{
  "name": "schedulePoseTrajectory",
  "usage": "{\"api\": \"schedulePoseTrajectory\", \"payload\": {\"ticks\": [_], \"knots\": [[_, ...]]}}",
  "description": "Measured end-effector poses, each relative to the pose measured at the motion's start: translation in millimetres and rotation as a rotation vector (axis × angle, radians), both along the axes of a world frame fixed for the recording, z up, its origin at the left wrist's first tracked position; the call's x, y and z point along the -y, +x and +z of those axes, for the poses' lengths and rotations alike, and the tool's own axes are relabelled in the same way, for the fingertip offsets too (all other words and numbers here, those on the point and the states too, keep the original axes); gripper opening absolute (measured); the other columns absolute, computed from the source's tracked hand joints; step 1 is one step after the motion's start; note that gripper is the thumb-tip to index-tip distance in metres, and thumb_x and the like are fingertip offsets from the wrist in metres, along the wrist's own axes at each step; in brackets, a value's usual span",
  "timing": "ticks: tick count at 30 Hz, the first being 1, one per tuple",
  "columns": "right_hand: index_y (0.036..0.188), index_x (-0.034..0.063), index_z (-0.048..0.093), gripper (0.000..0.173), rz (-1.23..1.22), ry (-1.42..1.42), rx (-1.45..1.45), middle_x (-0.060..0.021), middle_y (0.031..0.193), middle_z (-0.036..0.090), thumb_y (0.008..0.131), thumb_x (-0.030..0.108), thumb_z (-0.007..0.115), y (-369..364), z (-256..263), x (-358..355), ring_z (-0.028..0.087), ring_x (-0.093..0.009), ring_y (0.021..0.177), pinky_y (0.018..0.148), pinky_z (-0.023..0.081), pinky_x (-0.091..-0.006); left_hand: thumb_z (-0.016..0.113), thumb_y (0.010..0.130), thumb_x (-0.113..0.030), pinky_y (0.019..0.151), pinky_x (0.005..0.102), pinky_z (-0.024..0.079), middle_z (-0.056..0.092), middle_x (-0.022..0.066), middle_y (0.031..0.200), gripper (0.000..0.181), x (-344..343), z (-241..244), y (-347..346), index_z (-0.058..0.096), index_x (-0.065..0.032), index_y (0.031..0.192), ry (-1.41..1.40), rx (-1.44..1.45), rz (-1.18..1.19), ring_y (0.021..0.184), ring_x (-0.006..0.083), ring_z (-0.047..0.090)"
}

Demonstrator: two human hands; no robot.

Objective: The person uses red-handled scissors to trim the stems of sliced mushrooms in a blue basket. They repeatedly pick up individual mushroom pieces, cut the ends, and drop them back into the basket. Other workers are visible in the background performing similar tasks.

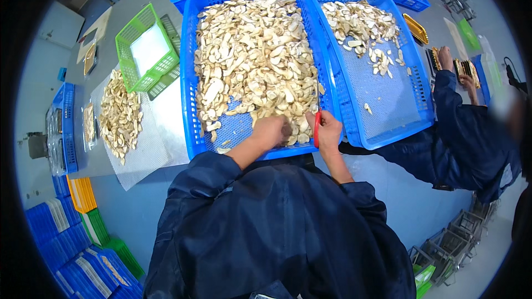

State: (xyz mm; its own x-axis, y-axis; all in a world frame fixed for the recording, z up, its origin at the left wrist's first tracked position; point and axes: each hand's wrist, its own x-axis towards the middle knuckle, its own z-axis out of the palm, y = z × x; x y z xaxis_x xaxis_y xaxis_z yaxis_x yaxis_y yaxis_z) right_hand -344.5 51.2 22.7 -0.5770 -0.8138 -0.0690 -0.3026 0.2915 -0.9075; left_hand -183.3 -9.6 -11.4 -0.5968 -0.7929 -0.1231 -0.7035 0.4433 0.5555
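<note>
A large blue plastic crate (192, 70) stands in front of me, heaped with pale sliced mushrooms (257, 50) that look dried. Its mesh floor shows through at the near left. My left hand (271, 132) reaches low into the near side of the heap, fingers curled down; blur hides whether they hold a slice. At the near right corner my right hand (328, 131) grips scissors by their red handle (317, 129). The blades point away from me along the crate's right wall, partly hidden against the slices.
Right of it, a second blue crate (365, 139) holds fewer slices. On the left are a green basket (124, 47) and a slice pile (120, 112) on white mesh. A co-worker's arm (449, 87) works at far right. Stacked crates (79, 253) stand lower left.
</note>
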Motion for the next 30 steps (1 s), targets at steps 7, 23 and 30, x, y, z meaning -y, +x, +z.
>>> {"api": "schedulePoseTrajectory", "payload": {"ticks": [7, 23, 30], "knots": [[0.061, 0.0019, 0.053, 0.029, -0.022, -0.077, 0.013, 0.0037, 0.052, 0.046, 0.075, 0.019, 0.071, -0.5, -10.5, -2.5, 0.038, -0.003, 0.049, 0.044, 0.032, -0.0233, 0.064, 0.077, -0.03, 0.058, 0.0379, 0.049, 0.064, 0.0124, 0.074, 0.032, 33.1, 6.5, 54.2, 0.062, -0.014, 0.105, -0.016, -0.195, 0.528, 0.068, 0.029, 0.062], [0.062, 0.0005, 0.053, 0.031, -0.044, -0.055, 0.004, -0.0007, 0.051, 0.044, 0.072, 0.02, 0.074, -1.8, -8.9, -1.8, 0.035, -0.007, 0.051, 0.045, 0.033, -0.0271, 0.065, 0.075, -0.018, 0.055, 0.0347, 0.05, 0.063, 0.0061, 0.079, 0.023, 44.8, 20.7, 54.4, 0.065, -0.0157, 0.098, -0.262, -0.256, 0.103, 0.063, 0.0265, 0.062], [0.062, -0.0001, 0.051, 0.032, -0.041, -0.043, 0.009, -0.0024, 0.05, 0.044, 0.072, 0.021, 0.074, -3.6, -14.6, 0.8, 0.035, -0.008, 0.05, 0.045, 0.034, -0.0285, 0.064, 0.069, -0.017, 0.061, 0.0391, 0.049, 0.06, 0.0096, 0.081, 0.028, 10.3, 2.3, -6.7, 0.062, -0.0135, 0.097, -0.097, -0.06, -0.409, 0.071, 0.0298, 0.061]]}}
